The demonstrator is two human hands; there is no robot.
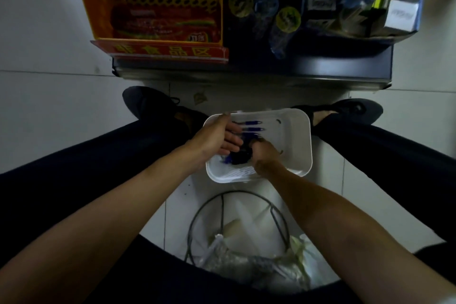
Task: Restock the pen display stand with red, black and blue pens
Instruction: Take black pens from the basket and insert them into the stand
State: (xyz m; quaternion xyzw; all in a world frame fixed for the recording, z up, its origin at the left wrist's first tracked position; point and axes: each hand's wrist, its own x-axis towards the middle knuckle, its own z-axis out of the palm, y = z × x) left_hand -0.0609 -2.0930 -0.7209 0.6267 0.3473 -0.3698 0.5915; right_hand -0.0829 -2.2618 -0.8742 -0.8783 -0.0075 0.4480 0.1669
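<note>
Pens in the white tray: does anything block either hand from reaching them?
Nothing visible does. The right hand grips a bunch of pens in the tray; the left hand lies open beside loose blue pens.

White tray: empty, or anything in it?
Not empty: blue pens lie inside the white tray, and the right hand grips dark pens there.

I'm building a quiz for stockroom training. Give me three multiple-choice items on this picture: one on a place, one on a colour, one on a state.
1. Where is the white tray? A on the shelf; B between the person's shoes; C inside the yellow basket.
2. What colour are the loose pens in it? A red; B green; C blue.
3. What is the right hand doing? A gripping a pen bundle; B lying flat; C lifting the tray.

B, a shoe shows on either side; C, blue barrels; A, its fingers curl round the bundle.
</note>
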